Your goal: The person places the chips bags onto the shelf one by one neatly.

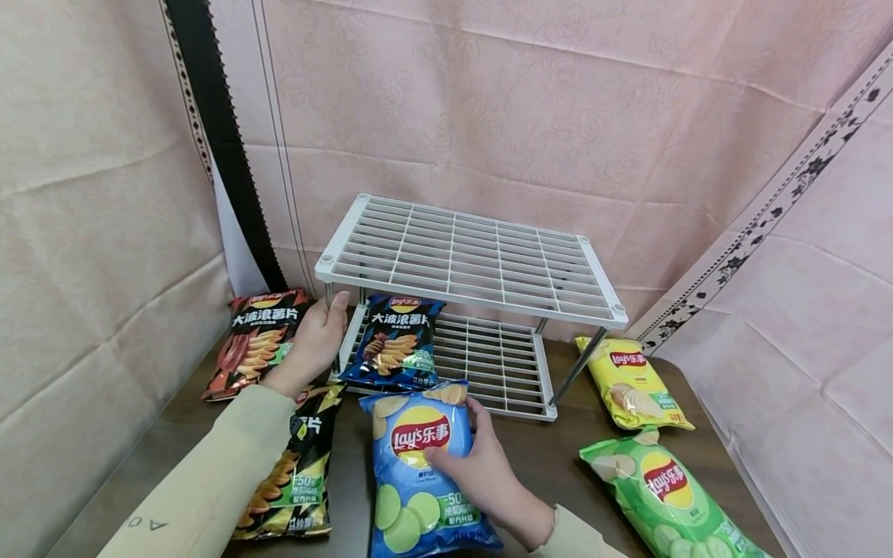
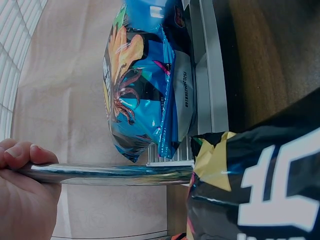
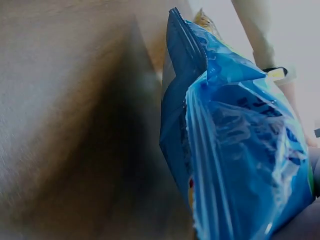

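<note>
In the head view my left hand point(image 1: 315, 339) grips the front left metal post of a white two-tier rack point(image 1: 474, 260). The left wrist view shows the fingers curled round that chrome post point(image 2: 110, 174). My right hand point(image 1: 494, 474) holds a light blue chip bag point(image 1: 405, 492) by its right side, thumb across the front, in front of the rack. That bag point(image 3: 245, 165) fills much of the right wrist view, its crimped seam showing. On the left of the lower shelf a black and blue chip bag point(image 1: 392, 342) leans back, label facing forward.
A red chip bag point(image 1: 254, 341) and a black and gold one point(image 1: 303, 473) lie left of the rack. At right are a yellow bag point(image 1: 633, 384) and a green bag point(image 1: 680, 496). Pink cloth point(image 1: 544, 101) hangs behind the brown table point(image 1: 540, 457).
</note>
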The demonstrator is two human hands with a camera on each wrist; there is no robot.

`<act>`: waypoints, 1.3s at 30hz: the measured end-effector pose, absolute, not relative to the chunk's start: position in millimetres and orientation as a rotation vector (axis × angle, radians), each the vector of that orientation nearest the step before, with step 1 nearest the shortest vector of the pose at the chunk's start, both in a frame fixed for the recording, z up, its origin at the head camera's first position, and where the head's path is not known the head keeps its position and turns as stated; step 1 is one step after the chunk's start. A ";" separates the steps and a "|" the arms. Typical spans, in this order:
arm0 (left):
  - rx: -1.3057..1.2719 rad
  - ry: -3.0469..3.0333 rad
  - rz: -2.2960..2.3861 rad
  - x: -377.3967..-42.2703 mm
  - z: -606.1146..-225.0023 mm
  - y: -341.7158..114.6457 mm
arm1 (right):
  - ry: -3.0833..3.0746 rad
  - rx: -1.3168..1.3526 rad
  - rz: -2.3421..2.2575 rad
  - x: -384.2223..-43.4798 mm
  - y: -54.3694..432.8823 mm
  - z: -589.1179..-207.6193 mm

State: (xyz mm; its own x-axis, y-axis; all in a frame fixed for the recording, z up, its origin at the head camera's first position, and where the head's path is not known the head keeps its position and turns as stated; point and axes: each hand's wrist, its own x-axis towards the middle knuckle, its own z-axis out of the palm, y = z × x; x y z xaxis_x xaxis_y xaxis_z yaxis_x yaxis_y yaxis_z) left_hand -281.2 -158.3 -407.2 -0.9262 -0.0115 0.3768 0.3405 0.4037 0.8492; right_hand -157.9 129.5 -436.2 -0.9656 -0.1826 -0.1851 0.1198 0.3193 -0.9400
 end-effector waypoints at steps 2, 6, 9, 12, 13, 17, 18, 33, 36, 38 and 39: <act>-0.280 -2.347 -1.534 -280.7 -406.5 -158.6 | 2.341 -0.059 -1.699 -159.6 132.8 -431.3; -0.273 -2.358 -1.546 -279.8 -406.3 -158.8 | 2.372 -0.058 -1.719 -162.9 139.6 -422.5; -0.272 -2.360 -1.551 -279.8 -406.3 -158.7 | 2.402 -0.041 -1.726 -166.6 145.5 -414.6; -0.275 -2.358 -1.549 -280.5 -406.1 -158.8 | 2.440 0.010 -1.733 -172.1 151.1 -405.4; -0.274 -2.357 -1.549 -280.6 -406.1 -158.7 | 2.459 0.024 -1.733 -174.2 153.3 -402.5; -0.273 -2.354 -1.555 -280.4 -406.4 -158.2 | 2.501 0.069 -1.778 -184.6 161.0 -391.9; -0.273 -2.357 -1.555 -280.6 -406.8 -158.3 | 2.510 0.071 -1.786 -187.7 163.3 -390.0; -0.259 -2.355 -1.552 -280.6 -408.2 -157.5 | 2.465 0.164 -1.888 -237.8 185.5 -377.0; -0.264 -2.351 -1.555 -280.4 -407.7 -157.6 | 2.486 0.187 -1.890 -249.7 185.8 -378.3; -0.268 -2.353 -1.555 -280.5 -407.8 -157.8 | 2.485 0.186 -1.905 -260.7 187.5 -384.2; -0.268 -2.352 -1.555 -280.5 -407.7 -157.9 | 2.477 0.189 -1.913 -264.8 187.5 -385.0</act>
State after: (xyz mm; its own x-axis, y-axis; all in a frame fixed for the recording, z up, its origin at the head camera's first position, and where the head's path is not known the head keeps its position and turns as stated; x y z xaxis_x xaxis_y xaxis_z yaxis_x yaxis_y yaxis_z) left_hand -280.5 -157.9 -407.7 -0.9352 -0.0138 0.3537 0.3201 0.3938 0.8616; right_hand -264.8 187.5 -385.0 -0.9927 0.0910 -0.0786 0.0990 0.2481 -0.9637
